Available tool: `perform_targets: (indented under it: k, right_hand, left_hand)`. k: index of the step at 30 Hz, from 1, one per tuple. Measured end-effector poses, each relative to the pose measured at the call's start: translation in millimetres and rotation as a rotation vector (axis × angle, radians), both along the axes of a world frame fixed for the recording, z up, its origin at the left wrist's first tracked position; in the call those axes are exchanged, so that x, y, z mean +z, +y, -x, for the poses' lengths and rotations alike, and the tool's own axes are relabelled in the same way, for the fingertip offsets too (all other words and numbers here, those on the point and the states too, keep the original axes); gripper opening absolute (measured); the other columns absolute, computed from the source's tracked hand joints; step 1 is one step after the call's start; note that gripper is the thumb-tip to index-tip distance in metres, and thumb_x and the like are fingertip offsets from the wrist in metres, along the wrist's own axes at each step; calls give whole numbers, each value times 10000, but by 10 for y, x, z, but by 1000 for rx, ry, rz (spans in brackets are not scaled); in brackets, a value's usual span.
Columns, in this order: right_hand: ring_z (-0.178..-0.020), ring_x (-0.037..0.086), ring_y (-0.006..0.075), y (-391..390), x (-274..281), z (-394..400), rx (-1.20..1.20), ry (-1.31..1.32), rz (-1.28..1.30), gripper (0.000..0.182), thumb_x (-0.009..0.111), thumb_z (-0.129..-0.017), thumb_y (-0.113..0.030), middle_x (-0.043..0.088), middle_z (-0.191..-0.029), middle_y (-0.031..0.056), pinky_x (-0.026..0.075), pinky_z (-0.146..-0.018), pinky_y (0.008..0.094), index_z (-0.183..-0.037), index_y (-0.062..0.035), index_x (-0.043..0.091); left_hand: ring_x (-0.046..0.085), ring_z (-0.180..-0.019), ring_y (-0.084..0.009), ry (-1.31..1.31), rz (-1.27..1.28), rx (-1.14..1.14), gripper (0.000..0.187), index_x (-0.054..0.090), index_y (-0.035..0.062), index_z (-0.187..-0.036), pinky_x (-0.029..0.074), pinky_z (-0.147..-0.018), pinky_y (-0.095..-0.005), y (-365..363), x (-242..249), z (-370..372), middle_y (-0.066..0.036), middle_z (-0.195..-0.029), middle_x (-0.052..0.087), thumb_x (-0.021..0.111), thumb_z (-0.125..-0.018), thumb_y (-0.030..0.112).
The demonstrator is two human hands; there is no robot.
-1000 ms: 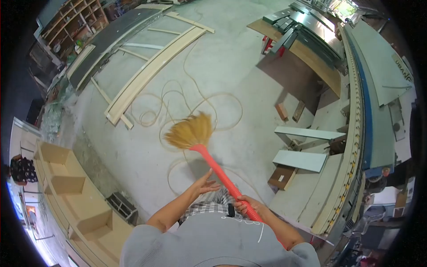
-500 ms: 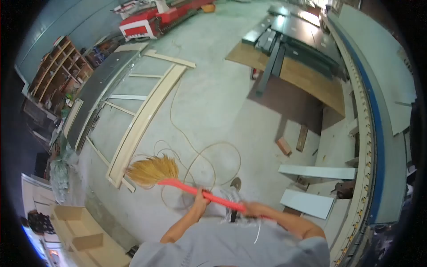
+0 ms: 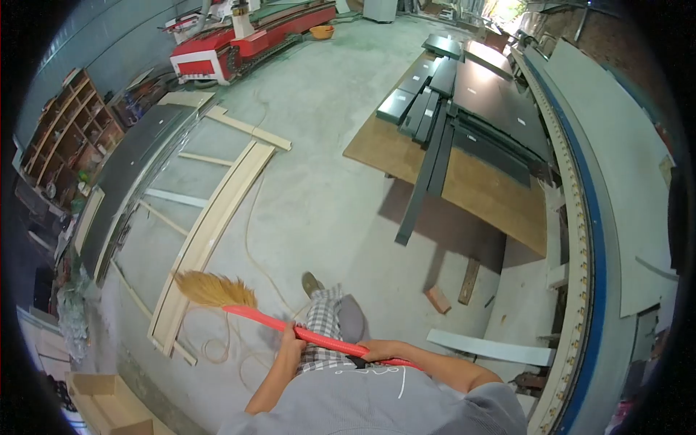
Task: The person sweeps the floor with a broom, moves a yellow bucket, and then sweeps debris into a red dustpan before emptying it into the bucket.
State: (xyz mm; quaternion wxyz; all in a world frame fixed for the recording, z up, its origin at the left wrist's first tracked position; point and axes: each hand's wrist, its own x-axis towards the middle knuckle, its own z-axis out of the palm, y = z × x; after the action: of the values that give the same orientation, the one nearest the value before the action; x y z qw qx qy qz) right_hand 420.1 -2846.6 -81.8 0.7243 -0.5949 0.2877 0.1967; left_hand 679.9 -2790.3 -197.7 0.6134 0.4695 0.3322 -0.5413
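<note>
Across my body I carry a broom with a red handle and straw-coloured bristles pointing left. My left hand is wrapped round the handle near the bristle end. Further along, close to my waist, my right hand grips the same handle. The bristles are held up in front of me and overlap a long cream board in this view. Under the handle shows my checked trouser leg, with one shoe stepping forward on the concrete floor.
A thin hose curls over the floor. At right, a brown-topped table carries dark panels; wooden blocks lie below its edge. A red machine stands far left, and an open cream box sits near left.
I have stepped forward, so the table and floor pieces appear nearer. One foot now shows ahead of me. The broom stays in both hands, its bristles further left in view.
</note>
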Motion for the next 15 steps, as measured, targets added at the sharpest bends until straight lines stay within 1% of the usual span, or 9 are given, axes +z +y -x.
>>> perform_targets:
  k: [2,4,6,7,9,10,12,14,15]
  right_hand:
    - [-424,408,86,-542,-60,-240,-39,-83,-10,272,441,-667,-91,432,-571,13,351,-376,228,-931,-25,430]
    - [-424,402,80,-1143,-142,-523,-60,-27,-7,265,448,-665,-102,418,-563,3,348,-376,222,-920,-29,438]
    - [-441,406,77,-1766,-177,-910,-90,-153,-74,296,470,-664,-144,415,-566,-2,352,-390,222,-935,-29,438]
    - [-454,410,75,-2013,-380,-1117,-109,-171,-70,316,480,-660,-165,418,-579,-2,351,-398,220,-943,-29,442]
    - [-490,419,73,-2707,108,-1603,-245,-302,2,362,499,-655,-208,435,-632,4,351,-416,216,-962,-23,450]
    - [-490,419,73,-2991,177,-1774,-243,-277,0,362,499,-655,-208,435,-632,4,351,-416,216,-962,-23,450]
    - [-487,419,78,-3459,201,-2182,-383,-19,-47,372,499,-660,-208,445,-659,8,354,-413,219,-984,-30,451]
    - [-474,416,83,-3941,121,-2451,-409,-17,59,348,501,-665,-185,447,-651,16,357,-399,229,-966,-19,440]
    - [-471,409,77,-4187,174,-2528,-430,2,63,310,508,-681,-158,427,-629,10,356,-398,220,-943,-14,425]
  left_hand:
    - [473,-576,-205,47,97,-72,148,424,64,-661,418,-537,-350,-584,-27,-258,-60,-603,460,486,-737,175]
    - [475,-588,-214,47,62,-65,137,420,67,-672,422,-550,-373,-1242,-225,-557,-62,-610,456,491,-728,169]
    - [467,-591,-220,6,85,-282,111,432,71,-712,433,-562,-379,-1853,-220,-963,-71,-694,468,501,-719,158]
    - [467,-591,-220,-1,94,-295,111,432,71,-712,433,-562,-379,-2162,-183,-1234,-71,-694,468,501,-719,158]
    - [500,-659,-239,142,41,-273,145,433,86,-819,445,-560,-363,-2885,-84,-1671,-79,-808,474,498,-731,182]
    - [500,-659,-239,168,39,-269,145,433,86,-819,445,-560,-363,-3182,-5,-1830,-79,-808,474,498,-731,182]
    - [527,-732,-265,-199,178,-339,227,401,99,-933,453,-551,-333,-3765,279,-2487,-90,-899,457,487,-751,203]
    - [509,-826,-304,-441,343,-398,351,325,65,-1058,450,-650,-376,-4227,633,-3033,-153,-1010,414,471,-776,215]
    - [509,-826,-304,-444,350,-396,351,325,65,-1058,450,-650,-376,-4459,786,-3266,-153,-1010,414,471,-776,215]
